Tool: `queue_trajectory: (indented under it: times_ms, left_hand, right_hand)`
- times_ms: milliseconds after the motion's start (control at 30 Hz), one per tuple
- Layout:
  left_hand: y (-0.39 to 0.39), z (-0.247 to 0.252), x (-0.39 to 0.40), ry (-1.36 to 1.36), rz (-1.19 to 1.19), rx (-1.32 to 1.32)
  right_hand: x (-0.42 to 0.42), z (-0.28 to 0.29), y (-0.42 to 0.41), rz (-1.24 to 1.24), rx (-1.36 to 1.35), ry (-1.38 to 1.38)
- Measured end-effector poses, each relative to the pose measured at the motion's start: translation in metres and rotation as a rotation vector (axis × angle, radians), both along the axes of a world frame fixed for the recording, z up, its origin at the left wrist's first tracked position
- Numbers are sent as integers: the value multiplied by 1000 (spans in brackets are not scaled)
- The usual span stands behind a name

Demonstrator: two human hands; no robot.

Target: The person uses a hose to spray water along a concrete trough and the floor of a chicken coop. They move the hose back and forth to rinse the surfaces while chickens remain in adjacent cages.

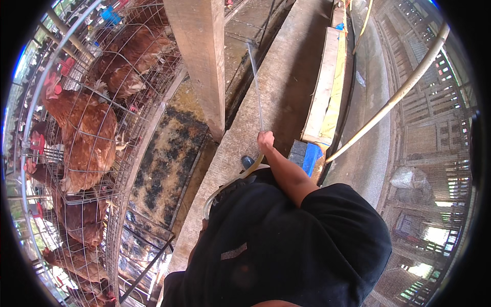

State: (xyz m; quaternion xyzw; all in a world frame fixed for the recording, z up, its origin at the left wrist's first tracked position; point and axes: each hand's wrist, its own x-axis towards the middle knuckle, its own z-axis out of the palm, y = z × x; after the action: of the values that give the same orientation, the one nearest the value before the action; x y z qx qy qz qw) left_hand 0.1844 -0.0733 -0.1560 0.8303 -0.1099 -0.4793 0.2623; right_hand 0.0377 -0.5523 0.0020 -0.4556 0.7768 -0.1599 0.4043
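My right hand is closed around the end of a pale flexible hose, at the middle of the view. A thin jet of water leaves the hose and lands on the wet floor beyond the concrete walkway. The hose curves back along my left side, past my dark shirt. Low on that side, part of my left hand shows beside the hose; the shirt covers the rest, and its grip cannot be made out. The rounded tip of a dark boot shows on the walkway below the hose.
Brown hens stand in wire cages along the left. A wooden post rises between cages and walkway. Dark, stained ground lies under the cages. On the right are a long wooden trough, a slanting pole and mesh netting.
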Motion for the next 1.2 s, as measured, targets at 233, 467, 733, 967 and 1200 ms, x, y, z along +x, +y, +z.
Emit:
queue_trajectory:
  times_ms: [233,467,733,967,1200]
  left_hand:
    - [-5,3,-1,1,-2,-5]
    - [-4,0,-2,-7,11,3]
    - [-8,0,-3,-11,17,-1]
    - [-11,2,-4,-13,23,1]
    - [-19,9,-5,-16,28,2]
  right_hand:
    - [-4,-10,-7,23,-3,-15]
    - [2,4,-5,86,-37,28]
    - [2,3,-11,80,-23,12]
    - [7,-7,-20,42,29,-24]
    - [6,-10,-26,94,-20,-17]
